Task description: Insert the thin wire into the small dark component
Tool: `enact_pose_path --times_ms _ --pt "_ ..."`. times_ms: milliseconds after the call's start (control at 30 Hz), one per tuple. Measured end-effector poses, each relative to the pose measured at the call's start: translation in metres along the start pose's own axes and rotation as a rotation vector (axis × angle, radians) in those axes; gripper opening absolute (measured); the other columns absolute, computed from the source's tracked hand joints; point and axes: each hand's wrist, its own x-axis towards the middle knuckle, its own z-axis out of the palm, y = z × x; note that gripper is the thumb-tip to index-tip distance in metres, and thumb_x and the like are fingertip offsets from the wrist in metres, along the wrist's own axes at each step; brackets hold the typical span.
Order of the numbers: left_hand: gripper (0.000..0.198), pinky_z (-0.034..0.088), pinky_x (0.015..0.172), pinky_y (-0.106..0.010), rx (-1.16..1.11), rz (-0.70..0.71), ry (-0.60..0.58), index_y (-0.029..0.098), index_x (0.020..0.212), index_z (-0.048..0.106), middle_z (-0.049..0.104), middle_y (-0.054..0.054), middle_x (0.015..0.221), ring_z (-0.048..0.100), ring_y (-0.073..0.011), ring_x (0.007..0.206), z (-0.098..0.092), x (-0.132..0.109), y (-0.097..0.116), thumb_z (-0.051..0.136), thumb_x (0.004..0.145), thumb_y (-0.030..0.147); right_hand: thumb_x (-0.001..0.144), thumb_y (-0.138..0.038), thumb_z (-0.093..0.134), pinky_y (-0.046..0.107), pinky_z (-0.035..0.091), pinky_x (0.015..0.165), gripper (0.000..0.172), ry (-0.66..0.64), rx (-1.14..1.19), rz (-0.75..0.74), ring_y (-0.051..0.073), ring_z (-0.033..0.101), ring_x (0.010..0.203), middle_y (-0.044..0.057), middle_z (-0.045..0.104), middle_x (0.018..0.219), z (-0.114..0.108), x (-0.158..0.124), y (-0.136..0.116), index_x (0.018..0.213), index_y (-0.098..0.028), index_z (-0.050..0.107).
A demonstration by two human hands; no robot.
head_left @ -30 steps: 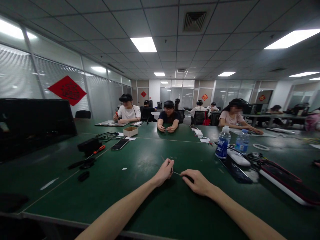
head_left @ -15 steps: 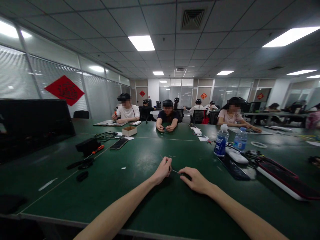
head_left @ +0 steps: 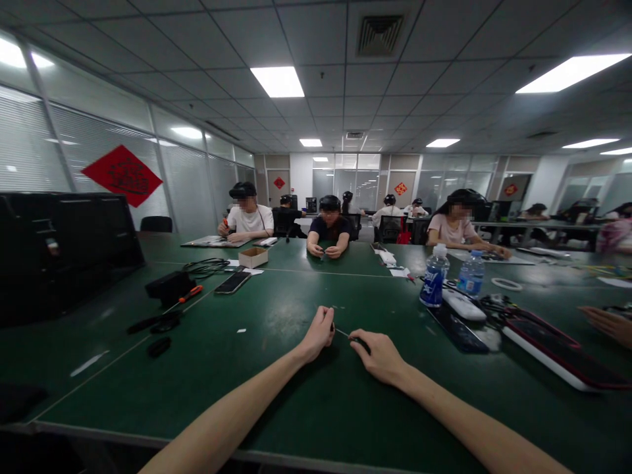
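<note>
My right hand (head_left: 379, 355) is closed around the dark handle of a slim screwdriver (head_left: 342, 334). Its thin metal shaft points left, toward my left hand (head_left: 320, 334). The fingers of my left hand are pinched together at the shaft's far end; what they hold, if anything, is hidden behind them. Both hands are just above the green table (head_left: 296, 395), close together near its middle.
To the right stand two water bottles (head_left: 434, 276), beside a dark phone (head_left: 457, 329) and a red-edged device (head_left: 557, 349). Leftward lie a black box (head_left: 170, 287), an orange-handled tool (head_left: 191, 293), a phone (head_left: 233, 282) and a monitor (head_left: 69, 250). Co-workers sit opposite; another person's hand (head_left: 609, 324) shows at far right.
My right hand has shifted slightly left, its fingers now closed more around the dark handle. My left hand stays pinched. Another person's hand has come into view at the right edge.
</note>
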Motion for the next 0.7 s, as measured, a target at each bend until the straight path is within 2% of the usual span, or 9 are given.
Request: enact_pose_path --times_ms 67,200,300,400,600,700 --pt "0.040 0.016 0.036 -0.016 0.011 -0.015 -0.014 0.024 0.087 0.034 0.033 0.009 0.054 0.024 -0.0046 0.037 0.001 -0.002 0.002 0.035 0.080 0.063 0.091 -0.039 0.040 0.030 0.044 0.075 0.029 0.041 0.011 0.057 0.019 0.060 0.082 0.004 0.065 0.095 0.002 0.003 0.003 0.107 -0.023 0.058" --pt "0.039 0.017 0.037 -0.016 0.060 -0.027 -0.139 0.023 0.087 0.036 0.037 0.008 0.054 0.026 -0.0049 0.038 0.003 -0.007 0.003 0.040 0.080 0.061 0.093 -0.041 0.032 0.030 0.045 0.070 0.036 0.198 0.079 0.269 0.019 0.061 0.076 0.005 0.065 0.089 -0.002 0.012 0.027 0.102 -0.021 0.060" --pt "0.038 0.015 0.038 -0.016 -0.008 -0.058 -0.139 0.024 0.085 0.035 0.034 0.009 0.053 0.022 -0.0045 0.038 0.001 -0.006 0.003 0.039 0.080 0.062 0.092 -0.044 0.033 0.030 0.045 0.067 0.036 0.209 0.122 0.312 0.019 0.061 0.074 0.005 0.065 0.087 -0.011 0.013 0.044 0.098 -0.020 0.060" --pt "0.038 0.012 0.038 -0.016 -0.099 -0.083 -0.130 0.024 0.084 0.033 0.030 0.009 0.052 0.020 -0.0046 0.037 -0.003 -0.002 0.003 0.038 0.081 0.061 0.092 -0.044 0.035 0.030 0.045 0.066 0.035 0.168 0.124 0.240 0.018 0.060 0.073 0.005 0.065 0.087 -0.018 0.008 0.042 0.101 -0.020 0.059" --pt "0.036 0.011 0.037 -0.016 -0.145 -0.093 -0.168 0.024 0.085 0.035 0.029 0.009 0.051 0.020 -0.0048 0.037 -0.003 -0.003 0.003 0.040 0.081 0.060 0.091 -0.040 0.040 0.029 0.044 0.073 0.030 -0.043 0.074 -0.035 0.017 0.059 0.079 0.003 0.064 0.093 -0.016 0.004 0.007 0.104 -0.021 0.059" --pt "0.036 0.011 0.037 -0.016 -0.152 -0.088 -0.156 0.024 0.086 0.037 0.030 0.009 0.053 0.020 -0.0044 0.037 -0.003 -0.004 0.003 0.040 0.081 0.060 0.090 -0.038 0.042 0.030 0.044 0.077 0.028 -0.081 0.035 -0.079 0.017 0.059 0.083 0.004 0.064 0.094 -0.015 0.002 0.002 0.104 -0.020 0.059"
